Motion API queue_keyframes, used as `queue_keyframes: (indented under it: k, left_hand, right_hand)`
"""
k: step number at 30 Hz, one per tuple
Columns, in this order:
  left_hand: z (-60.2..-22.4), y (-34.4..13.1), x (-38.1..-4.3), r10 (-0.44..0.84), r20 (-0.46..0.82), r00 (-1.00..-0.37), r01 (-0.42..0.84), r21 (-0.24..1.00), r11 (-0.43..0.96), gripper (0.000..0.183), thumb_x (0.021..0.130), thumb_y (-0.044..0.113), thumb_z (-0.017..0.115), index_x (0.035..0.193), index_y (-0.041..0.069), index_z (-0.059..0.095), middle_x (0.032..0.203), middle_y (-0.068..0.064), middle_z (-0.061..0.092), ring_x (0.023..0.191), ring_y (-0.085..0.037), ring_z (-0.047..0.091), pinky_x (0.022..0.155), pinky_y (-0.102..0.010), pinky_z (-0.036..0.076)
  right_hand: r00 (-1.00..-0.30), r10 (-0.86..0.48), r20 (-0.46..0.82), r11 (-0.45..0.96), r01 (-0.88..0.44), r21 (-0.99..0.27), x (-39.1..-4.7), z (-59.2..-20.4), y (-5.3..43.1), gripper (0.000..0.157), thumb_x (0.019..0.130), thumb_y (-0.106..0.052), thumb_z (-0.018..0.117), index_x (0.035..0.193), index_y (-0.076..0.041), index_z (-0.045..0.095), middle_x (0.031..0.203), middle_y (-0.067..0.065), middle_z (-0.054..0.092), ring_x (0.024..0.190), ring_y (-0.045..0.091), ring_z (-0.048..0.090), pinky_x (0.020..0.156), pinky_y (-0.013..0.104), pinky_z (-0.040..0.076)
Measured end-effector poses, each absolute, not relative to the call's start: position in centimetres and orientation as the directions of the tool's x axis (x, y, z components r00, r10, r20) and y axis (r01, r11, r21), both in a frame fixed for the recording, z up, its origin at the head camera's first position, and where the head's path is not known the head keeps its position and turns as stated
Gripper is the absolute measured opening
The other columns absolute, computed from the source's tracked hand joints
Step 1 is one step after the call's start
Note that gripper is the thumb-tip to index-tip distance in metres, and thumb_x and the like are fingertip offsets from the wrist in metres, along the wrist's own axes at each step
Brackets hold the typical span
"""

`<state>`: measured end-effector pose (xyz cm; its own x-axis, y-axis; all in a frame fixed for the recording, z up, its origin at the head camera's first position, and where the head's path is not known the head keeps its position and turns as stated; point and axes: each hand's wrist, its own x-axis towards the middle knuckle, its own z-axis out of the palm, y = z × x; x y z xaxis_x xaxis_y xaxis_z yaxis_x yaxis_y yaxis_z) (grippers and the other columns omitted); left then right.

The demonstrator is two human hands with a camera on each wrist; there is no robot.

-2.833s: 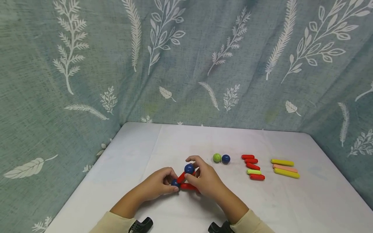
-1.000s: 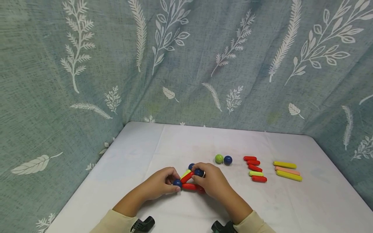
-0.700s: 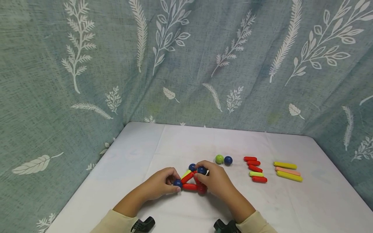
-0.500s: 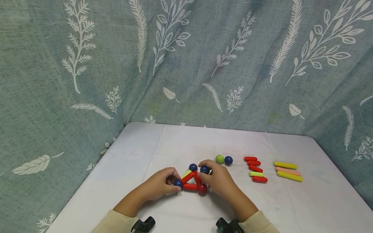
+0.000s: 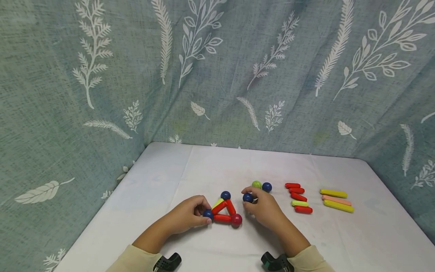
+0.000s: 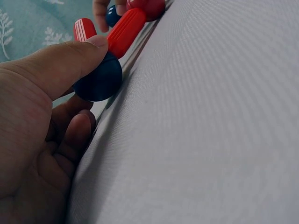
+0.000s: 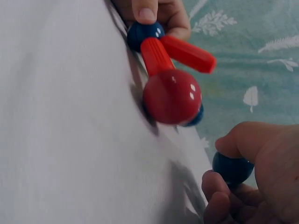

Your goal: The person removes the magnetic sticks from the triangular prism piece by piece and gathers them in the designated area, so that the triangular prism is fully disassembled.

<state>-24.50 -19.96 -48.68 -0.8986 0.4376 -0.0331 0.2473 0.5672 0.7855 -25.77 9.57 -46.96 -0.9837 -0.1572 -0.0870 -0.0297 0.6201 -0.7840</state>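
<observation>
My left hand (image 5: 188, 215) pinches a blue ball (image 6: 99, 78) at the left corner of a small ball-and-rod frame on the table. A red rod (image 5: 222, 218) joins that ball to a red ball (image 5: 236, 220). Another red rod (image 7: 190, 54) slants up from the blue ball, its far end bare. Behind it show a yellow-green rod (image 5: 217, 203) and the back blue ball (image 5: 225, 195), with a further red rod (image 5: 230, 207) running toward the red ball. Right of the frame, my right hand (image 5: 266, 209) holds a loose blue ball (image 7: 232, 168) between thumb and fingers.
Beyond my right hand sit a green ball (image 5: 256, 184) and a blue ball (image 5: 267, 187). Farther right lie several short red rods (image 5: 298, 197) with a yellow-green one (image 5: 300, 203), then longer yellow rods (image 5: 338, 206) and a peach rod (image 5: 336, 200). Patterned cloth (image 5: 217, 75) surrounds the white table.
My right hand has drawn its blue ball off the upper end of the slanted red rod and moved right, baring the red ball and the back of the frame. My left hand keeps its hold.
</observation>
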Motion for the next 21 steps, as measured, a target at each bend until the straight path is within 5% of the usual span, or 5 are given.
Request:
queue_keyframes:
  k: [8,21]
  left_hand:
    - [-48.6,-19.9,-24.4,0.439,-0.031,-0.898,0.251,0.783,0.569,0.031,0.086,0.032,0.088,0.106,0.023,0.065,0.096,0.002,0.061,0.086,-0.017,0.057,0.073,-0.027,0.050]
    - [-48.7,-19.9,-24.5,0.434,-0.038,-0.900,0.240,0.788,0.567,0.033,0.085,0.034,0.089,0.106,0.024,0.066,0.096,0.002,0.062,0.086,-0.016,0.058,0.073,-0.027,0.050]
  right_hand:
    - [-0.995,-0.032,-0.092,0.684,0.045,-0.728,-26.1,-47.1,11.1,0.045,0.091,-0.024,0.082,0.130,-0.017,0.060,0.131,0.008,0.069,0.108,0.024,0.065,0.087,0.041,0.061]
    - [-0.999,0.014,-0.035,0.766,0.033,-0.642,-26.7,-47.7,11.7,0.051,0.090,-0.025,0.085,0.137,-0.018,0.066,0.116,0.008,0.064,0.109,0.025,0.060,0.096,0.051,0.058]
